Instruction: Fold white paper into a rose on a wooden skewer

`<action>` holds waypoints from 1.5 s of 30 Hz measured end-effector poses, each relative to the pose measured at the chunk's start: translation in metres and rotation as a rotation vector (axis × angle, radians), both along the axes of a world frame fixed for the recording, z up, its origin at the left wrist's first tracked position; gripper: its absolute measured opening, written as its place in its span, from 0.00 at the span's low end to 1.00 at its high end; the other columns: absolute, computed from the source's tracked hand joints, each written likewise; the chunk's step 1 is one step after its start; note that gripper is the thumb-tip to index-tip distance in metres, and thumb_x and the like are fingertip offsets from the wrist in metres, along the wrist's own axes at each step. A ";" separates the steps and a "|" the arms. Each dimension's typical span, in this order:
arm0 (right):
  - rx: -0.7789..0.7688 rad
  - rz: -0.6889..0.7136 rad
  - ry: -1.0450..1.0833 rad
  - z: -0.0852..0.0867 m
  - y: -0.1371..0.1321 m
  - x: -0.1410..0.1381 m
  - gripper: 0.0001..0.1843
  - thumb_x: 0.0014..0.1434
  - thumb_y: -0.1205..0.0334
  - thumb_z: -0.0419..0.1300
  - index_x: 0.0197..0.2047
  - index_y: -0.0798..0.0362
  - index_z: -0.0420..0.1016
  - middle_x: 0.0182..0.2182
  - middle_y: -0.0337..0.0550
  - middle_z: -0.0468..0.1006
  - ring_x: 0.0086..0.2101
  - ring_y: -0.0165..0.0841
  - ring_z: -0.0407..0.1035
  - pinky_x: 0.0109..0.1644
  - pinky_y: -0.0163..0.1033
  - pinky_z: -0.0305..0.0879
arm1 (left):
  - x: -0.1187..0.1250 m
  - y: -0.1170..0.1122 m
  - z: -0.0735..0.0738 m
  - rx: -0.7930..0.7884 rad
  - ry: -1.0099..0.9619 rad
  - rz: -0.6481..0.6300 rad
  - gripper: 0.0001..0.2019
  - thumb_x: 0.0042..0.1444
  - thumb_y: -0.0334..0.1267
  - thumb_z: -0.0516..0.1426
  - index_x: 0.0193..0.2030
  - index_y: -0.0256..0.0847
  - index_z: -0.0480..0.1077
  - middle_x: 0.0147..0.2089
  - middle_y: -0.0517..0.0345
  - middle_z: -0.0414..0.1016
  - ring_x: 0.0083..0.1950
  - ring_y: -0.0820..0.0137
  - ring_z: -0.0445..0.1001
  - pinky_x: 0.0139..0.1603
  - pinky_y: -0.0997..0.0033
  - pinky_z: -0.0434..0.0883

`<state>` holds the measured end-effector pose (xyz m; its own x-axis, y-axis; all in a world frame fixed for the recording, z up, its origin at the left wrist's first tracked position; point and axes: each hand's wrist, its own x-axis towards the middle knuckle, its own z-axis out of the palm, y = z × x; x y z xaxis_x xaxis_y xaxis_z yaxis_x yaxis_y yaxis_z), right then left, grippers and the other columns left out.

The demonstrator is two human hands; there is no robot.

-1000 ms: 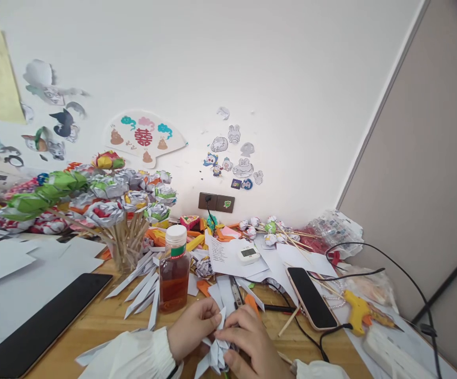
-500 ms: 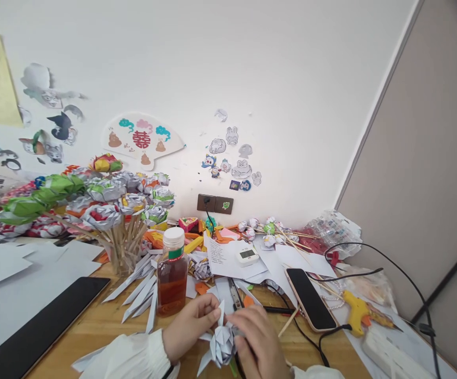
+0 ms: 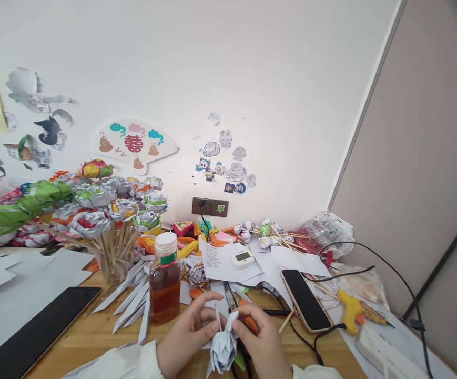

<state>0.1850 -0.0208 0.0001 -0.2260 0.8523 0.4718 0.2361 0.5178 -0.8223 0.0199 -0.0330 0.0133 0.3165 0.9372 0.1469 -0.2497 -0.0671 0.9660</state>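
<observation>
Between my hands, low in the middle of the view, is a folded white paper flower point(image 3: 223, 350) with pointed strips standing up from it. My left hand point(image 3: 191, 334) pinches a strip on its left side between thumb and fingers. From the right, my right hand point(image 3: 262, 337) grips another upright strip with thumb and forefinger. Just beyond my left hand stands a bottle of amber liquid point(image 3: 165, 287) with a white cap. Loose folded white paper strips point(image 3: 128, 305) lie to the left of the bottle.
A holder of paper flowers point(image 3: 113, 258) on sticks stands at the back left. In front of it lies a long black slab point(image 3: 50, 331). To the right are a phone point(image 3: 306, 300), a yellow glue gun point(image 3: 350, 310), a white power strip point(image 3: 386, 352) and looping black cables. A small white timer point(image 3: 243, 257) sits on papers.
My right hand has moved from loosely beside the flower to pinching a strip at its top. The flower's strips are now spread apart. The view has shifted slightly.
</observation>
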 end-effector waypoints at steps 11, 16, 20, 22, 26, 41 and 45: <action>0.547 -0.014 -0.146 0.019 -0.014 0.000 0.05 0.54 0.65 0.55 0.36 0.50 0.68 0.29 0.41 0.72 0.31 0.34 0.65 0.36 0.40 0.63 | 0.008 -0.023 0.020 0.378 0.610 0.392 0.08 0.44 0.36 0.59 0.34 0.44 0.74 0.35 0.56 0.77 0.39 0.64 0.72 0.42 0.71 0.66; 0.565 -0.030 -0.159 0.019 -0.013 0.001 0.03 0.53 0.64 0.56 0.34 0.50 0.66 0.27 0.41 0.71 0.30 0.34 0.65 0.35 0.41 0.63 | 0.008 -0.024 0.017 0.427 0.631 0.434 0.06 0.45 0.38 0.59 0.32 0.45 0.75 0.33 0.54 0.78 0.36 0.63 0.74 0.39 0.71 0.69; 0.595 -0.048 -0.132 0.021 -0.013 0.000 0.02 0.53 0.64 0.56 0.33 0.50 0.66 0.26 0.40 0.72 0.29 0.33 0.65 0.33 0.39 0.62 | 0.006 -0.025 0.012 0.499 0.663 0.458 0.08 0.45 0.37 0.59 0.34 0.47 0.75 0.34 0.55 0.79 0.36 0.63 0.74 0.40 0.71 0.70; 0.628 -0.055 -0.121 0.021 -0.013 0.000 0.02 0.53 0.64 0.56 0.33 0.50 0.66 0.26 0.39 0.72 0.28 0.33 0.65 0.32 0.39 0.62 | 0.005 -0.026 0.008 0.580 0.694 0.489 0.08 0.45 0.37 0.59 0.35 0.47 0.74 0.34 0.55 0.79 0.36 0.64 0.75 0.40 0.72 0.70; 0.684 -0.082 -0.151 0.018 -0.014 0.001 0.02 0.53 0.65 0.56 0.31 0.50 0.64 0.25 0.38 0.72 0.28 0.32 0.65 0.36 0.43 0.61 | 0.005 -0.027 0.004 0.826 0.759 0.560 0.10 0.47 0.34 0.58 0.38 0.46 0.73 0.33 0.55 0.79 0.36 0.66 0.75 0.40 0.75 0.69; -0.063 0.136 -0.043 0.009 -0.007 -0.005 0.10 0.47 0.59 0.58 0.23 0.54 0.62 0.20 0.34 0.64 0.23 0.27 0.60 0.26 0.31 0.57 | 0.002 -0.017 0.020 0.208 0.623 0.135 0.05 0.43 0.34 0.56 0.23 0.39 0.62 0.24 0.62 0.65 0.28 0.72 0.65 0.30 0.75 0.63; -0.273 0.199 -0.005 0.000 -0.006 -0.009 0.09 0.46 0.61 0.58 0.23 0.54 0.60 0.18 0.32 0.61 0.22 0.26 0.58 0.26 0.30 0.54 | -0.002 -0.004 0.000 0.075 0.539 0.010 0.10 0.39 0.40 0.57 0.22 0.38 0.60 0.20 0.68 0.60 0.23 0.77 0.57 0.24 0.78 0.58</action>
<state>0.1759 -0.0264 -0.0002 -0.4023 0.8859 0.2310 0.1569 0.3153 -0.9359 0.0177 -0.0368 0.0134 0.3570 0.9335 0.0333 0.2802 -0.1410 0.9495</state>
